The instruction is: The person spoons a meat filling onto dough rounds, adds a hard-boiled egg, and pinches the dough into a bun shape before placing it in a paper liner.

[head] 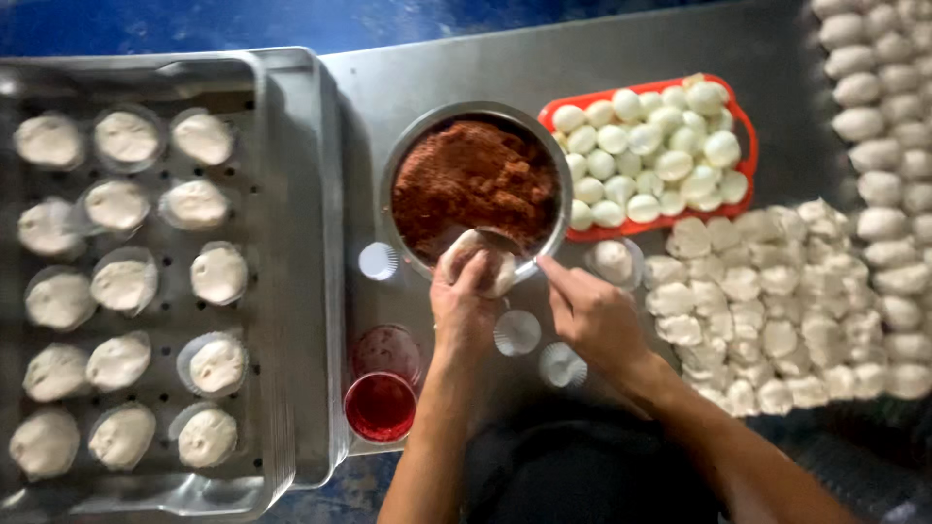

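Steel tabletop (408, 78) filled the view, with a strip of blue floor beyond its far edge. At 9 o'clock sat a perforated metal tray (282, 291) carrying 15 filled dough rounds (123, 285) in paper cups. Nearer the middle, at 6 o'clock, stood a small cup of red liquid (380, 406). The left hand (464, 309) was curled around a flattened dough piece (478, 260), held at the near rim of the metal bowl (476, 112) of reddish-brown filling (471, 180). Just right, the right hand (590, 315) pinched a spoon (505, 243) that touched the dough. 3 empty paper cups (517, 332) lay around the hands. At 1 o'clock, a red tray (743, 126) held pale balls (646, 146); at 3 o'clock, flat dough pieces (767, 301) were heaped on the steel.
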